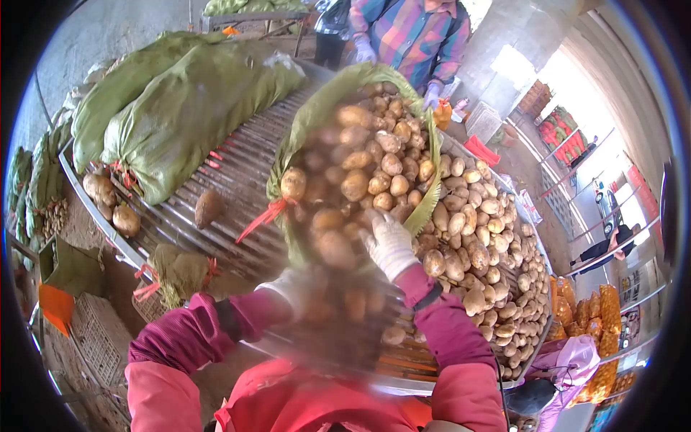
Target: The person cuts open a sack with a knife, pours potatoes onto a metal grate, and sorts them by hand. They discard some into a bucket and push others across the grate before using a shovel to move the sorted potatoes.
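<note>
An open green mesh sack (299,144) lies on the slatted metal table, its mouth toward me, with many potatoes (355,185) in it. Potatoes at its near end are smeared by motion. My right hand (391,243), in a whitish glove, rests against the potatoes at the sack's right side, fingers stretched forward and apart. Low at the mouth's left is my left hand (289,289), gloved and blurred; its fingers cannot be made out. A red tie (263,218) hangs from the sack's left edge.
A heap of loose potatoes (497,252) covers the table's right side. Full green sacks (194,108) lie at the back left. A person (410,36) in a plaid shirt and gloves stands across the table. A plastic crate (99,338) is on the floor at left.
</note>
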Tool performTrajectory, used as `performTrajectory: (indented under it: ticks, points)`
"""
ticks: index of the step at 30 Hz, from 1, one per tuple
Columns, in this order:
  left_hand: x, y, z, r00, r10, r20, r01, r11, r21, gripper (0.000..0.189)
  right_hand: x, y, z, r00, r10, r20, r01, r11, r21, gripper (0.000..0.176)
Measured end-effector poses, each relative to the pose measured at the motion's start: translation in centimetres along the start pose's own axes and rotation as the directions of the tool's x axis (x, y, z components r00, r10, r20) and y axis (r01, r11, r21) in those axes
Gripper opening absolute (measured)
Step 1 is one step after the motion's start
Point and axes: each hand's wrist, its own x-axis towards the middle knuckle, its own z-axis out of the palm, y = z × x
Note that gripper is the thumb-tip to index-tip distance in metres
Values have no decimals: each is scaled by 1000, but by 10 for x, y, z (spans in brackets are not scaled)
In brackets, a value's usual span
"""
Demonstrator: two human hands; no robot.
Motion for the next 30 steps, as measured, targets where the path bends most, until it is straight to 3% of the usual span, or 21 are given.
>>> performTrajectory:
  ticks: [1, 2, 3, 5, 6, 7, 8, 10, 12, 13, 14, 15, 16, 17, 19, 22, 25, 29, 30]
  points:
    - [6, -4, -3, 998, 29, 53, -31, 999, 38, 46, 15, 3, -8, 998, 49, 39, -49, 999, 4, 49]
    - [16, -7, -6, 991, 58, 123, -71, 992, 103, 42, 31, 13, 2, 998, 26, -59, -28, 999, -30, 49]
    - [21, -9, -10, 984, 85, 157, -109, 983, 147, 40, 51, 23, 8, 996, 86, 25, -85, 996, -8, 50]
    - [29, -8, -21, 965, 129, 228, -182, 956, 229, 38, 85, 36, 34, 1000, 6, 10, -6, 998, -70, 53]
    - [31, -7, -26, 969, 136, 206, -184, 954, 235, 37, 108, 36, 40, 971, 78, 227, -57, 994, -97, 61]
    - [30, -4, -27, 972, 145, 188, -188, 953, 238, 36, 114, 31, 63, 975, 156, 160, -141, 985, -99, 69]
    - [27, -2, -27, 974, 153, 170, -191, 952, 238, 35, 132, 35, 105, 970, 202, 133, -160, 949, -273, 69]
    - [24, -2, -26, 977, 178, 115, -200, 954, 224, 34, 151, 36, 128, 964, 246, 105, -176, 879, -443, 66]
    - [26, -5, -26, 975, 177, 133, -209, 936, 284, 34, 151, 17, 91, 961, 248, 119, -169, 875, -453, 58]
    - [26, -4, -22, 973, 178, 147, -216, 928, 304, 34, 144, 6, 57, 969, 210, 128, -136, 892, -430, 49]
    - [26, -4, -20, 975, 162, 150, -200, 935, 293, 35, 147, 18, 46, 965, 72, 251, 37, 914, -405, 45]
    - [27, -5, -19, 978, 143, 155, -182, 944, 276, 35, 148, 39, 45, 948, 55, 313, -29, 996, -87, 43]
    - [26, -7, -14, 980, 120, 161, -158, 954, 255, 36, 148, 59, 43, 927, 38, 374, -132, 964, 229, 41]
    - [27, -12, -3, 978, 132, 162, -173, 947, 270, 37, 147, 80, 52, 887, 130, 443, -431, 576, 694, 41]
    - [35, -25, 15, 975, 161, 153, -202, 929, 309, 38, 125, 81, 27, 816, 232, 529, -547, 19, 837, 46]
    - [36, -27, 18, 976, 132, 173, -171, 957, 235, 45, 102, 88, 8, 892, 135, 432, -389, -257, 884, 47]
    - [38, -26, 17, 975, 127, 180, -170, 953, 252, 46, 76, 108, -3, 924, 13, 383, -356, -343, 869, 52]
    - [31, -23, 10, 975, 156, 155, -193, 947, 256, 44, 6, 100, -49, 983, -2, 182, -174, -304, 937, 64]
    - [32, -23, 9, 976, 138, 168, -173, 960, 221, 44, -11, 104, -53, 976, 55, 212, -187, -299, 936, 64]
